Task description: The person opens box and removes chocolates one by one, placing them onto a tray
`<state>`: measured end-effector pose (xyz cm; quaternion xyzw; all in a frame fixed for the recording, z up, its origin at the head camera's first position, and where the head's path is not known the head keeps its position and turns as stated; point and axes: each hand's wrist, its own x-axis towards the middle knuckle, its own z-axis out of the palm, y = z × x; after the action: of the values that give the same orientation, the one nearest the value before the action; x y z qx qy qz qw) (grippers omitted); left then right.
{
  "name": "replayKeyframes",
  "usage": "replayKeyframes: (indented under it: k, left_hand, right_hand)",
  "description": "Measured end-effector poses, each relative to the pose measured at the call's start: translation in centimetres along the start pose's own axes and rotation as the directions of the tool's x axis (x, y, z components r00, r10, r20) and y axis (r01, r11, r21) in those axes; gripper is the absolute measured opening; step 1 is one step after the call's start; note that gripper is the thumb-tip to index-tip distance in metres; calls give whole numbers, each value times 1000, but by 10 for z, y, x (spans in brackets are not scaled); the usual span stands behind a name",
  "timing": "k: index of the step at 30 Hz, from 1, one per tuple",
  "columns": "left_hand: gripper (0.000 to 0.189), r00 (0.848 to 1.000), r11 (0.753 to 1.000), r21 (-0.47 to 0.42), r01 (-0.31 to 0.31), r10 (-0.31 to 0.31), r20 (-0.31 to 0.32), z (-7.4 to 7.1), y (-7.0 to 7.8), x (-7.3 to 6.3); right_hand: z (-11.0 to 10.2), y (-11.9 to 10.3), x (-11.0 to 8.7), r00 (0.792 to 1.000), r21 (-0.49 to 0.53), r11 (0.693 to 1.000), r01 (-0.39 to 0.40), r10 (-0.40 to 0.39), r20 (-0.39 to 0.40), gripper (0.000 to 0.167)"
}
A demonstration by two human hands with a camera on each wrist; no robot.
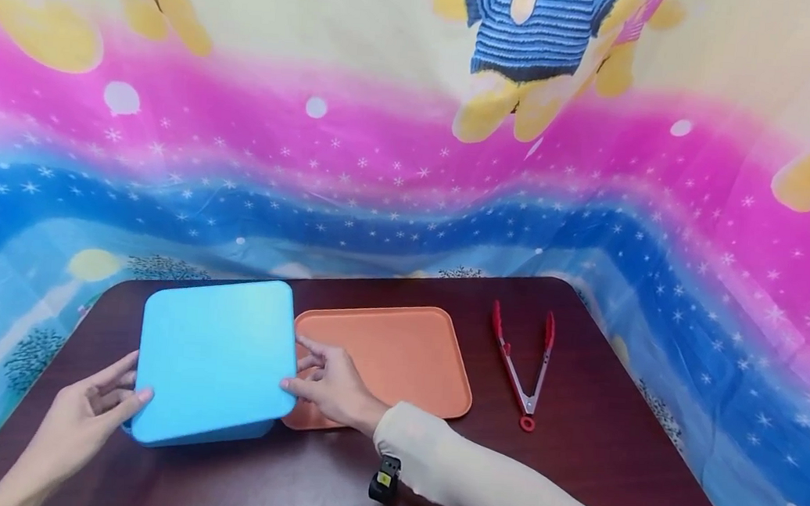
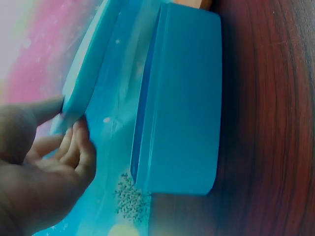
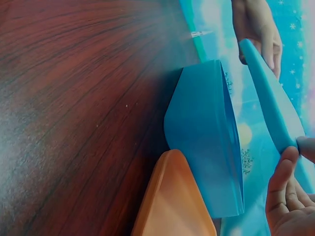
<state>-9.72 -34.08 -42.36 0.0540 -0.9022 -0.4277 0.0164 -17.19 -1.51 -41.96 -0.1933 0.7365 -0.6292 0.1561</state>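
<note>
A light blue rectangular lid (image 1: 217, 361) is held up between both hands, apart from the blue box (image 2: 184, 103) below it. My left hand (image 1: 87, 411) pinches the lid's left edge, thumb on top and fingers beneath. On the opposite edge, my right hand (image 1: 336, 381) grips the lid the same way, above the left part of the orange tray (image 1: 398, 354). In the right wrist view the box (image 3: 202, 132) stands on the table with a gap between its rim and the raised lid (image 3: 270, 98). The inside of the box is hidden.
Red-tipped tongs (image 1: 528, 387) lie spread on the dark wooden table (image 1: 573, 469), right of the tray. The tray sits close against the box's right side. A patterned cloth (image 1: 383, 165) hangs behind the table and along its sides.
</note>
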Motion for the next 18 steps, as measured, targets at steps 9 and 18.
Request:
replayKeyframes:
  k: [9, 18]
  left_hand:
    - [68, 982, 1000, -21, 21, -17, 186, -14, -14, -6]
    - [45, 944, 993, 37, 108, -114, 309, -25, -22, -10]
  right_hand:
    - [2, 1, -6, 998, 3, 999, -36, 35, 48, 26]
    - [19, 5, -24, 983, -27, 997, -71, 75, 170, 20]
